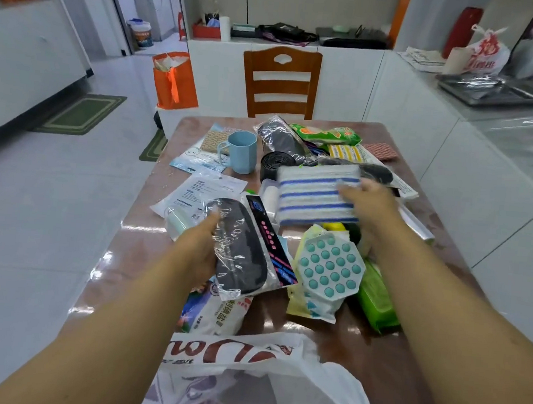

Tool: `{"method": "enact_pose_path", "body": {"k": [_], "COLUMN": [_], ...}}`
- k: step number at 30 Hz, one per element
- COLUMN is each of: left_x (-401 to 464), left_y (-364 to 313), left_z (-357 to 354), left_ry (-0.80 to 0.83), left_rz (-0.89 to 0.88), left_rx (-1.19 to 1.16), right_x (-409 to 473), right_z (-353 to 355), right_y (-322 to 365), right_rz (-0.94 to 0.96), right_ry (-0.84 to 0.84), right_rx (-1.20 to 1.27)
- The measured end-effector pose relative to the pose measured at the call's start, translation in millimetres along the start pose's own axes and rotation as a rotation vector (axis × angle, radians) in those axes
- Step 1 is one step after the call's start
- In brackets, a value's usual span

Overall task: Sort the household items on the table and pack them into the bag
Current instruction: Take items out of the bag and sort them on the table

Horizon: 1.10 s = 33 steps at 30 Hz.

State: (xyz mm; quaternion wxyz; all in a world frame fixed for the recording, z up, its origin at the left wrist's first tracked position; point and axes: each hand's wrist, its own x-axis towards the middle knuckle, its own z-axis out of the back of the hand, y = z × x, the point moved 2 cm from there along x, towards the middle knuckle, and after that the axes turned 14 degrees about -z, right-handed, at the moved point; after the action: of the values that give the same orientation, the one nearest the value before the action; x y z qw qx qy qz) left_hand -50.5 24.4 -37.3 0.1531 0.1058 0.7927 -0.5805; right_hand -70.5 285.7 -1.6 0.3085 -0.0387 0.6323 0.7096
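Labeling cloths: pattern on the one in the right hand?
Striped cloth: white with blue stripes, head view.

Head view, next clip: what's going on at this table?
A person is sorting a heap of household items on the table. The left hand holds a dark insole pack in clear wrap; the right hand grips a blue-and-white striped cloth. The white plastic bag lies open at the near edge. A blue cup stands farther back.

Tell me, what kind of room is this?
Most likely a home kitchen or dining room. A table heaped with household goods stands by a wooden chair, white cabinets run along the walls, and baking trays lie on the counter to the right.
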Motion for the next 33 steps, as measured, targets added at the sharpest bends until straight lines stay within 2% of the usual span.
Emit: {"method": "enact_pose_path", "body": {"k": [2,4,6,8,10,11,14,20,22,24,27,28,30,33], "left_x": [-7.7,-11.7,-8.9,-3.4,2.6,4.4,3.9,-1.9,-5.2,-7.4,-9.3,-11.7,-20.0,-31.9], "left_y": [-3.8,-2.1,-0.4,-2.0,-6.0,-6.9,-7.3,-2.2,-3.3,-3.4,-6.5,-9.2,-18.6,-30.7], "left_z": [-10.6,-20.8,-23.3,-16.0,-3.1,3.0,11.1,17.2,20.2,22.2,17.0,11.5,-1.9,-18.2], "left_ry": [0.112,0.149,0.075,-0.01,-0.078,-0.096,-0.117,-0.133,-0.147,-0.156,-0.153,-0.136,-0.072,0.083], "left_rz": [0.037,0.045,0.017,-0.03,-0.041,-0.035,-0.02,0.012,0.003,-0.013,-0.062,-0.077,-0.09,-0.089], "left_rx": [-0.125,-0.112,0.011,0.084,0.109,0.111,0.135,0.094,0.07,0.061,0.046,0.02,-0.078,-0.098], "right_x": [-15.6,-19.4,-9.6,1.6,6.2,7.1,9.1,8.8,5.9,0.3,-15.3,-22.2,-31.8,-43.1], "right_z": [-27.0,-45.1,-42.2,-25.7,-14.9,-14.1,-18.8,-19.0,-12.6,-3.4,-10.7,-21.2,-47.5,-79.6], "right_y": [-6.1,-15.4,-19.9,-26.4,-40.1,-46.6,-52.6,-47.8,-36.5,-21.8,-4.5,1.0,7.1,9.1], "right_rz": [0.022,0.114,0.191,0.257,0.235,0.238,0.319,0.249,0.226,0.11,-0.071,-0.099,-0.07,0.037], "right_ry": [0.226,0.255,0.13,-0.102,-0.139,-0.126,-0.154,-0.112,-0.049,0.066,0.366,0.444,0.46,0.29], "right_rx": [-0.22,-0.401,-0.535,-1.019,-1.439,-1.508,-1.482,-1.33,-1.095,-0.721,-0.072,0.036,-0.007,-0.244]}}
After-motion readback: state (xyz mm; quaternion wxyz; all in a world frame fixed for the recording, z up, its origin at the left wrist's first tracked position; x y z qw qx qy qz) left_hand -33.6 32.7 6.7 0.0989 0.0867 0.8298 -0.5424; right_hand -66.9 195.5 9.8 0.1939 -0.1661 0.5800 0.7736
